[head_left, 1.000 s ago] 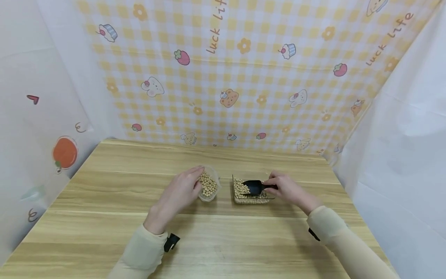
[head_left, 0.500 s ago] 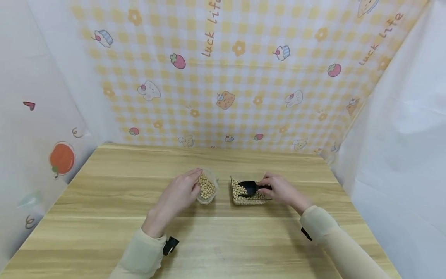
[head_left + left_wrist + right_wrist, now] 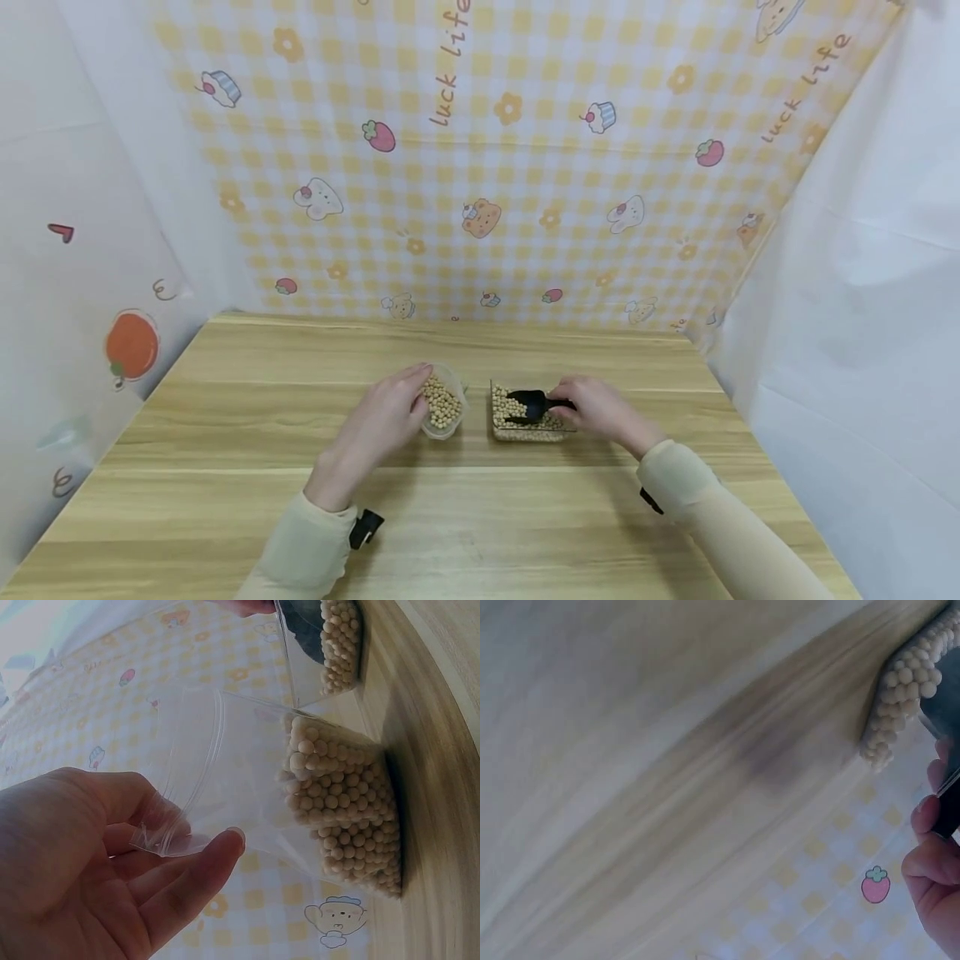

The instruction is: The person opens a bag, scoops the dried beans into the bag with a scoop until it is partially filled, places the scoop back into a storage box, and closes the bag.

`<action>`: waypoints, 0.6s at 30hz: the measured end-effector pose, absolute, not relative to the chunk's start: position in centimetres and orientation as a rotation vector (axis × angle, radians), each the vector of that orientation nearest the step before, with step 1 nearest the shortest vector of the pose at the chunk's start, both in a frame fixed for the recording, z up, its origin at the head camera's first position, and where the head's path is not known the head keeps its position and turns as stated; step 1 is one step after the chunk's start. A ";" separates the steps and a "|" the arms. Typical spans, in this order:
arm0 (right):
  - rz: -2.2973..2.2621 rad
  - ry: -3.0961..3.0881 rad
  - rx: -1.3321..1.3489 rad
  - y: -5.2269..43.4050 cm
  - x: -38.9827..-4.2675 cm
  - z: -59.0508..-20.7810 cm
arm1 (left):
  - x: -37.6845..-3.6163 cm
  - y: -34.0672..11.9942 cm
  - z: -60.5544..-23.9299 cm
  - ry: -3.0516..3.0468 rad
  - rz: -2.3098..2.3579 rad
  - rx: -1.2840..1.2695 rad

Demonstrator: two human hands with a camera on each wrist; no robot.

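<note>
My left hand (image 3: pixel 386 414) pinches the rim of a clear zip-top plastic bag (image 3: pixel 247 742) between thumb and fingers. The bag stands upright with its mouth open, and round beige beans (image 3: pixel 349 799) fill its lower part. To its right is a clear rectangular box (image 3: pixel 517 435) of similar beans (image 3: pixel 507 405). With its fingers around the handle, my right hand (image 3: pixel 600 408) holds a black scoop (image 3: pixel 534 405). The scoop's blade lies among the beans in the box, its front edge partly sunk in them. In the right wrist view, only part of the scoop shows.
Both containers stand on a wood-grain table (image 3: pixel 465 517), a small gap between them. A yellow checked cloth (image 3: pixel 450 183) hangs behind the table. White sheets (image 3: pixel 847 350) close off the left and right sides.
My right hand has pushed the scoop slightly left in the box. My left hand keeps its hold on the bag's rim. The head view has shifted a little.
</note>
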State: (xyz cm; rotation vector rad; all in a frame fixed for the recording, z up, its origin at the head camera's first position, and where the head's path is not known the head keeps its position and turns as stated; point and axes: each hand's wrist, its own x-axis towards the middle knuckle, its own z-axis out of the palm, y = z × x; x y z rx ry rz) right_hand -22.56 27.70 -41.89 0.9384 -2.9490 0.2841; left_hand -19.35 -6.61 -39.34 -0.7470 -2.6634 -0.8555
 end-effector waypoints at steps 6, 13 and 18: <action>0.381 -2.932 0.992 27.5 -22.6 -42.2 | -19.3 -6.7 -39.3 -2.664 -0.858 -0.750; 0.644 -2.910 0.963 28.2 -22.4 -42.7 | -19.3 -6.7 -39.1 -2.681 -0.869 -0.742; 0.797 -2.877 0.935 28.8 -22.2 -43.1 | -19.4 -6.8 -39.2 -2.680 -0.866 -0.737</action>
